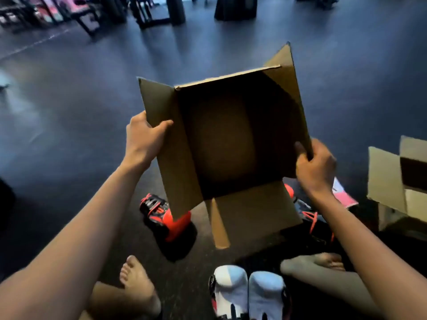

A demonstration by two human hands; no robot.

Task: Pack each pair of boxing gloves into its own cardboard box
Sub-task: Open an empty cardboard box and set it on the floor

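Box (pixel 231 139) light, stiff, flaps floppy: left hand (pixel 143 139) and right hand (pixel 316 167) pinching side flaps, fingers curled round them, probably steadier at walls; near gloves (pixel 249 292) soft, bulky.

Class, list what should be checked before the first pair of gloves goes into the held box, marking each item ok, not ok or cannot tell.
1. Cardboard box open, flaps out: ok.
2. Box empty inside: ok.
3. Left hand and right hand grip its sides: ok.
4. A hand free to pick up gloves: not ok.
5. White gloves lying side by side: ok.
6. Red gloves together: not ok, they lie apart with the box between them.
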